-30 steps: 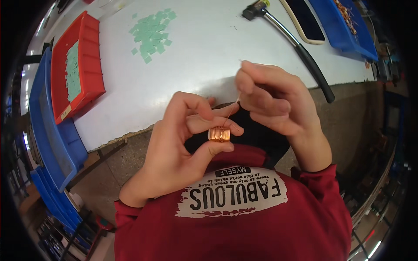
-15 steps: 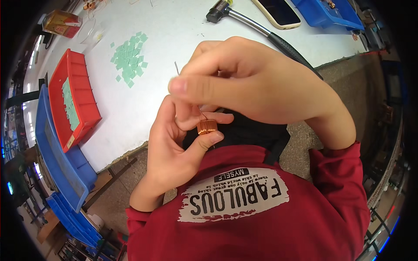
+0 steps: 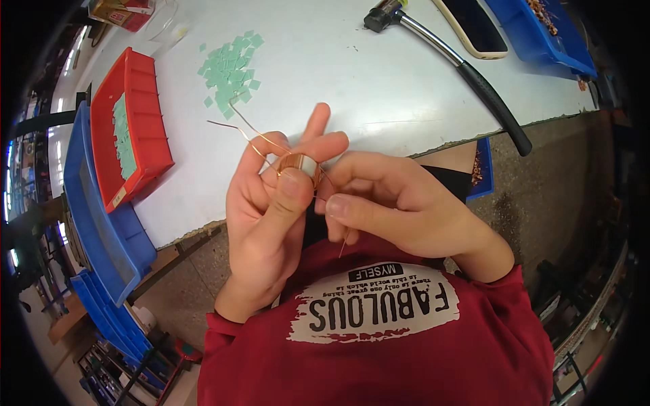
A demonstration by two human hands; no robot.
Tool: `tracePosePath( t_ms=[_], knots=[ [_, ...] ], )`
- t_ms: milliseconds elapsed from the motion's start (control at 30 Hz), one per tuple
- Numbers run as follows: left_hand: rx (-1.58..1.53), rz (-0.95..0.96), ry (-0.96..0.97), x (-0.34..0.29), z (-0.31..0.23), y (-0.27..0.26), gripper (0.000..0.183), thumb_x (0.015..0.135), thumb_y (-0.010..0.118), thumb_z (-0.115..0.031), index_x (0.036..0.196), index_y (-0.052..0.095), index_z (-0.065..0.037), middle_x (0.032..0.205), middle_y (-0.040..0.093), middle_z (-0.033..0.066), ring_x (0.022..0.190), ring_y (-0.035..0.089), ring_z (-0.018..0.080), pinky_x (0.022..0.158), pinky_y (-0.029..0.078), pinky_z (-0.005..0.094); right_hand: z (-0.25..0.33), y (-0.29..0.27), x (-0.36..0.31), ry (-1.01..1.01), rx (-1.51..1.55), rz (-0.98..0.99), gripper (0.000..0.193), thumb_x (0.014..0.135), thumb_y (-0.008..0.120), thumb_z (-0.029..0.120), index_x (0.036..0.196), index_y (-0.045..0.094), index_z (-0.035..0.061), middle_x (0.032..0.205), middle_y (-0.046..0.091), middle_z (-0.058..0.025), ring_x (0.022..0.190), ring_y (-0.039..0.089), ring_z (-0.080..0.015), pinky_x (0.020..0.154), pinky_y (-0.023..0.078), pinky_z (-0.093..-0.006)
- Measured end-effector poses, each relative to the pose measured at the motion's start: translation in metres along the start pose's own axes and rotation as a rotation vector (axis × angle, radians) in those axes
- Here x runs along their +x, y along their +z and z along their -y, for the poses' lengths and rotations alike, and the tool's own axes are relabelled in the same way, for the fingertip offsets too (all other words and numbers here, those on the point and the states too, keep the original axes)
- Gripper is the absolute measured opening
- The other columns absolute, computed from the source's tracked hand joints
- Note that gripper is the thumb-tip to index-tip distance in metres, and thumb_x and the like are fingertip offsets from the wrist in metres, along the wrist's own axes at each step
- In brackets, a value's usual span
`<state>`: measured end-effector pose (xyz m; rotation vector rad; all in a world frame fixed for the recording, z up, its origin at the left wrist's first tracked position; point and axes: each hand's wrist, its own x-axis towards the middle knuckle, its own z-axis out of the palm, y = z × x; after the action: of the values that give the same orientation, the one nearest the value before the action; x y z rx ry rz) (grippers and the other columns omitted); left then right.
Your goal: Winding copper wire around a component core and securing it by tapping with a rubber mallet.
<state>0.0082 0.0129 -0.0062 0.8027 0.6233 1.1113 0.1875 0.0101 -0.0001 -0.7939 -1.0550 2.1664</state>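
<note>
My left hand [image 3: 261, 216] pinches a small copper-wound ring coil [image 3: 293, 162] between thumb and fingers. A pale bare patch of the coil's core shows beside the winding. Two copper wire leads [image 3: 249, 137] stick out from the coil toward the far left, over the table. At the coil's right side my right hand [image 3: 399, 206] has thumb and fingers closed on a thin wire [image 3: 322, 192]. A wire end pokes out below these fingers. Both hands are above my lap, near the table's front edge.
Green square chips [image 3: 230, 68] lie loose on the white table [image 3: 318, 61]. To the left stands a red bin [image 3: 152, 111] with more chips, beside a long blue tray [image 3: 101, 223]. A hammer [image 3: 467, 71], phone [image 3: 477, 27] and blue bin [image 3: 542, 40] are at far right.
My right hand has come down from above the left hand to the coil's right side. The coil is turned, its two leads now pointing far left. The view has shifted.
</note>
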Motion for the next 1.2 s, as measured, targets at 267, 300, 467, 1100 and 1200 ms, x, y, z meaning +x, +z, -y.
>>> tracePosePath(
  t_ms=[267, 300, 467, 1100, 1200],
  knots=[
    [-0.168, 0.03, -0.098, -0.003, 0.007, -0.003, 0.033, 0.093, 0.055, -0.025, 0.114, 0.041, -0.004, 0.123, 0.057, 0.0187, 0.14, 0.02, 0.0298, 0.111, 0.016, 0.0414, -0.009, -0.019, 0.005, -0.725, -1.276, -0.331, 0.018, 0.078, 0.056, 0.005, 0.094, 0.062, 0.006, 0.067, 0.053, -0.0006, 0.056, 0.052, -0.015, 0.057, 0.04, -0.0276],
    [-0.153, 0.041, -0.086, -0.003, 0.008, -0.003, 0.035, 0.093, 0.055, -0.026, 0.115, 0.04, -0.004, 0.123, 0.057, 0.0182, 0.14, 0.02, 0.0301, 0.112, 0.015, 0.0419, -0.012, -0.022, 0.006, -0.789, -1.42, -0.386, 0.02, 0.074, 0.056, 0.005, 0.093, 0.063, 0.0072, 0.065, 0.051, -0.0007, 0.056, 0.052, -0.0161, 0.056, 0.04, -0.0285],
    [-0.122, 0.085, -0.002, -0.002, 0.008, 0.0, 0.041, 0.091, 0.058, -0.027, 0.115, 0.037, -0.002, 0.119, 0.059, 0.018, 0.14, 0.02, 0.0321, 0.112, 0.014, 0.0427, -0.022, -0.018, 0.012, -0.894, -1.446, -0.407, 0.023, 0.067, 0.062, 0.006, 0.089, 0.063, 0.0099, 0.061, 0.05, -0.0007, 0.053, 0.051, -0.0173, 0.053, 0.04, -0.0301],
    [0.356, 0.057, -0.06, 0.0, -0.022, 0.012, 0.052, 0.09, 0.046, 0.007, 0.134, 0.02, -0.004, 0.097, 0.06, 0.0171, 0.082, 0.058, 0.0167, 0.074, 0.046, 0.0256, 0.032, 0.004, -0.002, -0.435, -0.729, -0.48, 0.016, 0.092, 0.053, 0.014, 0.096, 0.056, -0.001, 0.076, 0.049, -0.0001, 0.067, 0.046, -0.0065, 0.059, 0.035, -0.0193],
    [0.509, 0.116, -0.172, 0.002, -0.017, 0.015, 0.066, 0.087, 0.047, 0.008, 0.141, 0.012, -0.007, 0.091, 0.061, 0.0125, 0.073, 0.056, 0.0133, 0.068, 0.045, 0.0242, 0.034, -0.002, 0.012, -0.109, -0.134, -0.148, 0.019, 0.094, 0.054, 0.018, 0.101, 0.055, -0.0004, 0.067, 0.05, 0.0026, 0.061, 0.044, -0.0034, 0.056, 0.036, -0.0184]
  ],
)
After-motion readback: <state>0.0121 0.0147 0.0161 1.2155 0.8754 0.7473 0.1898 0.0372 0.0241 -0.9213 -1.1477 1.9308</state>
